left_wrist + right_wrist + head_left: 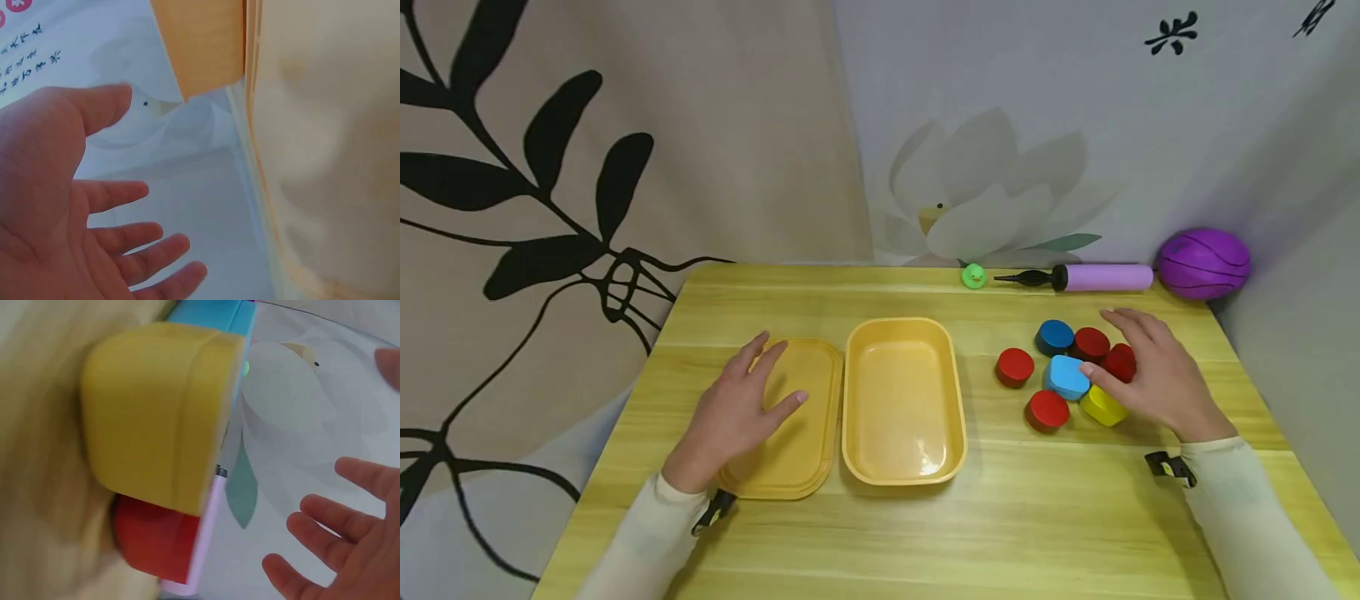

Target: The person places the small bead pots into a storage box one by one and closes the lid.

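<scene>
My left hand point(733, 412) is spread over the yellow lid point(797, 454) with nothing in its grasp; the left wrist view shows its fingers apart. Beside the lid stands a yellow rectangular container point(901, 400) with a bare inside. On the right, my right hand point(1157, 375) hovers above a cluster of blocks, fingers loosely spread. Nearest to it are a yellow block point(1103, 407), a light blue block point(1066, 377) and a red block point(1120, 363), partly hidden by the hand. More red blocks point(1015, 367) and a dark blue block point(1055, 337) lie close by.
At the table's back edge lie a small green duck toy point(973, 276), a purple hand pump point(1108, 277) and a purple ball point(1204, 264). Patterned cloth hangs behind the wooden table point(970, 542).
</scene>
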The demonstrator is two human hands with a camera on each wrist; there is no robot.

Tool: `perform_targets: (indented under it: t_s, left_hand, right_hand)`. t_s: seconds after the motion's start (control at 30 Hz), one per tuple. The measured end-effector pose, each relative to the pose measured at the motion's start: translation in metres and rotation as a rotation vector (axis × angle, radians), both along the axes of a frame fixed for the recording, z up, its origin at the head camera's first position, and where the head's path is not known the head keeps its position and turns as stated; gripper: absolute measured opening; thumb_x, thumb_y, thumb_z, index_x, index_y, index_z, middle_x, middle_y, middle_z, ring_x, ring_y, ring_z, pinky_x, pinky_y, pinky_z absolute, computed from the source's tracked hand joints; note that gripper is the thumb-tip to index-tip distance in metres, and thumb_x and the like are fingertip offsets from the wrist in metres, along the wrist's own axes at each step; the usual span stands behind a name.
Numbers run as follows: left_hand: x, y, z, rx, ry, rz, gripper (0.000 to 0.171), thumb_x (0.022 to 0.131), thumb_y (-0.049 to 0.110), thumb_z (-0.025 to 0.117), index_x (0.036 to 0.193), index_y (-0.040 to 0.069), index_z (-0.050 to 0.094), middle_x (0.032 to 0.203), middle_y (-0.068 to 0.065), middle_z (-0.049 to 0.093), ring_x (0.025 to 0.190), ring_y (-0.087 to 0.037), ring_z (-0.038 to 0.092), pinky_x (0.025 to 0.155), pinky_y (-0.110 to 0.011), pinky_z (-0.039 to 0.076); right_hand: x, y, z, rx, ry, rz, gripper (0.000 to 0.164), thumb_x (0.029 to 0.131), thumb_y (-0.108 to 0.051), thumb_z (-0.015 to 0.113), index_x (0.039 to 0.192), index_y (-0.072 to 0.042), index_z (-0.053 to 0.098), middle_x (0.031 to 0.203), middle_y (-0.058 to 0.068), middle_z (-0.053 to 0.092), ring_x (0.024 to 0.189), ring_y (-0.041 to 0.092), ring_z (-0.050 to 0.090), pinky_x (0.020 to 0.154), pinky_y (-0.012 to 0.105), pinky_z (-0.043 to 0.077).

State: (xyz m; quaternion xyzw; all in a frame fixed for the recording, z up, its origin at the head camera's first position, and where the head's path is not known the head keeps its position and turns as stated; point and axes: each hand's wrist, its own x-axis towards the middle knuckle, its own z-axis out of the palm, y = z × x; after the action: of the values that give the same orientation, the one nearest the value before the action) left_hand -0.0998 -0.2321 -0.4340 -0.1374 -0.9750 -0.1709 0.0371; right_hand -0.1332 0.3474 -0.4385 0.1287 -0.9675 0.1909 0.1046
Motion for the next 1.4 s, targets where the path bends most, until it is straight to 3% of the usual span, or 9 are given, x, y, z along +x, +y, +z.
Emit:
perform_targets:
  t_s: [0.23,0.5,0.67,0.73,0.87,0.93,1.2,1.27,1.4]
  left_hand:
    - [0.006,0.01,-0.008,0.167,-0.1,-0.024,0.068,0.103,0.049,0.065,0.158,0.013,0.046,0.166,-0.019,0.038,0.136,-0.046,0.056,0.101,-0.066,0.052]
    - [0.01,0.02,-0.02,0.482,-0.3,-0.053,0.067,0.104,0.043,0.067,0.16,0.014,0.042,0.158,-0.016,0.049,0.136,-0.039,0.059,0.103,-0.056,0.056]
    - [0.007,0.031,-0.029,0.65,-0.38,-0.044,0.07,0.103,0.037,0.07,0.162,0.015,0.038,0.159,-0.017,0.048,0.137,-0.037,0.059,0.102,-0.05,0.058]
    - [0.008,0.036,-0.033,0.73,-0.437,-0.04,0.071,0.103,0.035,0.07,0.163,0.018,0.037,0.158,-0.018,0.048,0.138,-0.037,0.057,0.1,-0.046,0.06]
    - [0.013,0.044,-0.037,0.853,-0.534,-0.036,0.073,0.103,0.031,0.071,0.165,0.023,0.033,0.16,-0.019,0.043,0.143,-0.039,0.053,0.095,-0.036,0.062]
    - [0.015,0.047,-0.037,0.886,-0.551,-0.039,0.074,0.103,0.028,0.071,0.166,0.024,0.032,0.16,-0.019,0.042,0.144,-0.04,0.052,0.093,-0.033,0.062]
    - [0.016,0.056,-0.039,0.882,-0.549,-0.076,0.075,0.101,0.019,0.073,0.165,0.02,0.034,0.16,-0.017,0.044,0.141,-0.04,0.055,0.091,-0.028,0.061]
    - [0.015,0.058,-0.04,0.875,-0.543,-0.101,0.075,0.101,0.017,0.072,0.165,0.016,0.033,0.159,-0.019,0.045,0.141,-0.041,0.055,0.093,-0.025,0.059]
    - [0.014,0.059,-0.042,0.877,-0.547,-0.126,0.075,0.102,0.015,0.071,0.166,0.012,0.031,0.16,-0.022,0.044,0.141,-0.042,0.055,0.093,-0.024,0.058]
  right_hand:
    - [0.01,0.013,-0.01,-0.136,-0.073,-0.036,0.078,0.092,-0.039,0.081,0.156,-0.009,0.048,0.155,0.025,0.047,0.14,0.048,0.042,0.106,0.077,0.037]
    - [0.005,0.029,-0.02,-0.203,-0.117,-0.064,0.065,0.098,-0.029,0.075,0.152,-0.002,0.05,0.151,0.031,0.048,0.133,0.053,0.046,0.098,0.068,0.045]
    - [0.003,0.038,-0.027,-0.267,-0.263,-0.125,0.072,0.103,-0.039,0.069,0.159,-0.003,0.042,0.157,0.031,0.044,0.136,0.052,0.047,0.099,0.024,0.057]
    - [0.002,0.04,-0.03,-0.296,-0.323,-0.14,0.074,0.105,-0.042,0.065,0.162,-0.003,0.037,0.157,0.031,0.043,0.136,0.051,0.048,0.098,0.021,0.056]
    - [0.004,0.043,-0.037,-0.326,-0.397,-0.14,0.075,0.108,-0.043,0.059,0.163,0.0,0.032,0.157,0.034,0.043,0.135,0.052,0.046,0.109,0.062,0.048]
    - [0.005,0.045,-0.04,-0.323,-0.418,-0.145,0.075,0.108,-0.043,0.058,0.163,0.0,0.032,0.156,0.034,0.043,0.135,0.054,0.046,0.106,0.073,0.041]
    - [0.004,0.049,-0.048,-0.321,-0.442,-0.149,0.078,0.108,-0.044,0.058,0.165,0.0,0.027,0.157,0.035,0.041,0.135,0.056,0.047,0.106,0.073,0.044]
    - [0.004,0.051,-0.048,-0.31,-0.426,-0.145,0.077,0.108,-0.044,0.059,0.164,0.0,0.028,0.155,0.035,0.043,0.133,0.055,0.049,0.102,0.064,0.05]
    - [0.003,0.054,-0.049,-0.296,-0.403,-0.143,0.077,0.107,-0.044,0.061,0.163,-0.001,0.031,0.153,0.034,0.047,0.129,0.054,0.053,0.091,0.03,0.051]
